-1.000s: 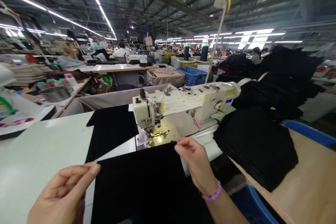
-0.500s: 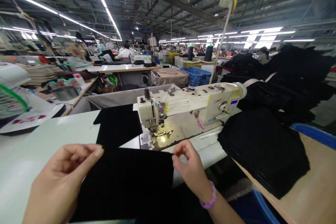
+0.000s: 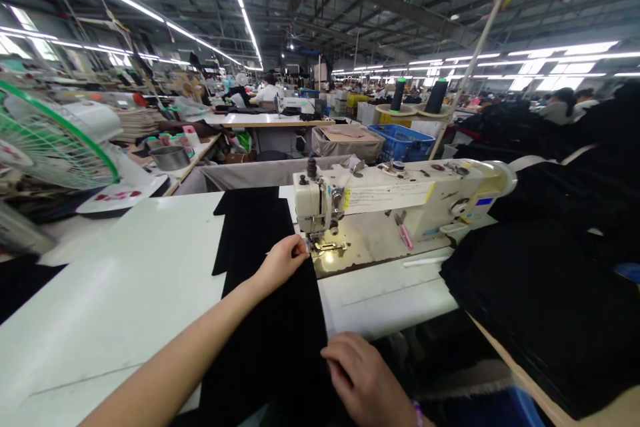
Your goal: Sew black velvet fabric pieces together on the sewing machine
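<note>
A black fabric piece (image 3: pixel 280 327) lies lengthwise on the white table (image 3: pixel 125 293), reaching up to the needle of a cream sewing machine (image 3: pixel 395 197). My left hand (image 3: pixel 283 260) is stretched forward with its fingers closed on the cloth's far end, right beside the presser foot (image 3: pixel 327 245). Down at the near edge, my right hand (image 3: pixel 363 380) rests curled on the cloth's near right edge, pinching it. Another black piece (image 3: pixel 250 217) lies flat behind the machine's head.
A stack of black cut pieces (image 3: pixel 540 300) sits on a wooden stand at the right. A green-rimmed fan (image 3: pixel 45 140) stands at the left. Thread cones (image 3: pixel 437 95), a blue crate (image 3: pixel 403 141) and other workstations with people fill the background.
The cloth was held up by both hands in front of the machine; now it lies on the table, my left hand has pushed its end to the presser foot and my right hand dropped near.
</note>
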Tool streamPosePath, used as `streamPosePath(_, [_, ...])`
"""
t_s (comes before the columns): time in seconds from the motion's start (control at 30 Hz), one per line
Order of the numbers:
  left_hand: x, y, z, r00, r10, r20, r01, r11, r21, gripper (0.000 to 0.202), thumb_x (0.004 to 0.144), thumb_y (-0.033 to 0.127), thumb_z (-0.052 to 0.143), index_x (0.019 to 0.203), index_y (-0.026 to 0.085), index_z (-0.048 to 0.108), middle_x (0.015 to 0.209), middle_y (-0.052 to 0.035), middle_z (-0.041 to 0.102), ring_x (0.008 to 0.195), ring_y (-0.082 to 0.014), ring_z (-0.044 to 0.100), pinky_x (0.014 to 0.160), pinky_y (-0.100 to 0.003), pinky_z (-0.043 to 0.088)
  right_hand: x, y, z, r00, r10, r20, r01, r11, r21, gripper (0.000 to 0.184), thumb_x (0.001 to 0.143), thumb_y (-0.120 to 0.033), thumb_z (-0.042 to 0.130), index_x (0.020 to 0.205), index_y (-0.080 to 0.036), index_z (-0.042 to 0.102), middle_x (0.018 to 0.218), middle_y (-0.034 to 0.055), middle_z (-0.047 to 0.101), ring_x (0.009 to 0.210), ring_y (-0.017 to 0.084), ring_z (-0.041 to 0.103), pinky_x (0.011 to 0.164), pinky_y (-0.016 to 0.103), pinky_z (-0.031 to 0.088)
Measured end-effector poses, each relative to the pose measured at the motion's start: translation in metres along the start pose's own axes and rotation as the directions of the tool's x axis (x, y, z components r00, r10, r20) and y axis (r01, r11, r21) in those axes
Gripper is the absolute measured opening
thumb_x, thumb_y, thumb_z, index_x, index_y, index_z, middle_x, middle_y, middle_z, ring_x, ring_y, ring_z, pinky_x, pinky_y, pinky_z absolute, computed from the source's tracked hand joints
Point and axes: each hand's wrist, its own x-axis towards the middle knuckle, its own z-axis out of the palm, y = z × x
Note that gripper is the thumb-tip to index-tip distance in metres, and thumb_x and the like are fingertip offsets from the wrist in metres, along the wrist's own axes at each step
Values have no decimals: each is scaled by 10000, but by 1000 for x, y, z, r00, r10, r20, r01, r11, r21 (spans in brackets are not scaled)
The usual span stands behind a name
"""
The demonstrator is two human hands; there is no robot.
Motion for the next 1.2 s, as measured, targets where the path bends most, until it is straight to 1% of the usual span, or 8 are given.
streamPosePath(0.23, [13, -10, 1, 996, -87, -27, 85, 995, -49, 87, 678, 165, 573, 665, 220, 507, 647, 38, 566, 624, -144, 546, 617, -257, 422, 9, 3, -7, 998, -33, 50, 41, 986, -164, 212, 875, -35, 476, 944, -210, 574, 808, 54, 652, 736, 215, 630, 670, 344, 539])
streamPosePath(0.43, [34, -18, 11, 983, -171, -62, 168, 984, -52, 154, 648, 156, 611, 700, 222, 483, 608, 58, 559, 546, -128, 533, 567, -252, 423, 18, 9, -7, 998, -19, 64, 27, 993, -115, 260, 825, 7, 491, 942, -203, 592, 973, 79, 686, 959, 240, 647, 858, 401, 562])
streamPosePath(0.73, [24, 0, 1, 986, -92, -140, 104, 991, 87, 192, 723, 145, 664, 838, 201, 521, 811, -44, 650, 804, -244, 652, 747, -368, 528, 19, 9, -12, 993, -47, 110, 59, 992, -113, 286, 813, 7, 478, 979, -176, 621, 1022, 102, 707, 1003, 240, 657, 919, 410, 570])
streamPosePath(0.83, [-15, 25, -1, 988, 7, -155, 20, 985, 171, 154, 780, 134, 635, 906, 197, 571, 978, -89, 644, 992, -291, 615, 895, -451, 503, 20, 7, -16, 990, -41, 134, 55, 993, -103, 278, 819, -19, 496, 1001, -175, 636, 1042, 109, 713, 1044, 245, 651, 953, 416, 560])
streamPosePath(0.9, [-54, 41, 0, 993, 115, -12, -111, 977, 181, 72, 825, 159, 630, 862, 218, 614, 908, -49, 654, 901, -246, 628, 845, -397, 536, 20, 6, -18, 989, -38, 141, 52, 994, -96, 271, 829, -35, 503, 1012, -178, 642, 1054, 113, 715, 1058, 246, 649, 962, 414, 557])
streamPosePath(0.97, [-90, 48, 2, 929, 301, 214, -338, 926, 169, 156, 903, 137, 524, 906, 223, 653, 939, -52, 685, 877, -212, 652, 787, -340, 573, 22, 6, -18, 989, -36, 144, 50, 995, -88, 272, 840, -41, 496, 1025, -176, 644, 1058, 116, 714, 1062, 244, 647, 957, 407, 559])
streamPosePath(1.03, [-115, 47, 4, 861, 434, 266, -491, 845, 210, 269, 919, 106, 471, 1086, 197, 663, 1107, -91, 710, 1023, -231, 665, 858, -351, 596, 26, 7, -17, 989, -24, 146, 37, 996, -83, 278, 850, -40, 487, 1037, -174, 642, 1058, 116, 708, 1059, 240, 642, 955, 403, 556])
streamPosePath(1.2, [-110, 25, 2, 777, 560, 289, -629, 710, 317, 361, 928, 97, 453, 1222, 149, 655, 1258, -131, 693, 1176, -262, 641, 992, -416, 581, 44, 20, -10, 990, 7, 142, 9, 994, -112, 217, 865, -61, 517, 992, -174, 653, 1035, 104, 691, 1044, 237, 607, 957, 412, 527])
